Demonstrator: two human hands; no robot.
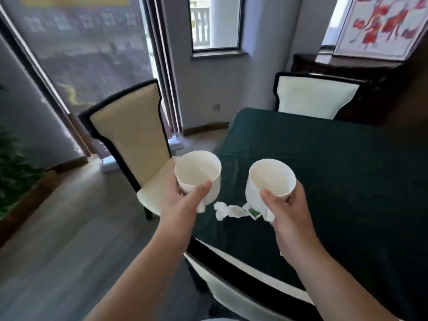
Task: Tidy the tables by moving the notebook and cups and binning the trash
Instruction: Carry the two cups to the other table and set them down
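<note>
While crumpled trash point(228, 210) lies on the table point(335, 170), both hands grip empty-looking cups: left hand point(183, 198), left cup point(198, 174); right hand point(287, 209), right cup point(269, 181).

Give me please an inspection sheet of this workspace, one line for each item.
Surface: table under a dark green cloth, mostly bare.
Job's things: left cup and right cup, both white, both lifted; no notebook seen.
Clutter: crumpled paper with a green-printed scrap on the cloth, below the cups.
Hands: left hand holds the left cup; right hand holds the right cup.
Cables: nothing seen.
Surroundings: three chairs at the table, a window, wooden floor, a plant at left.
</note>
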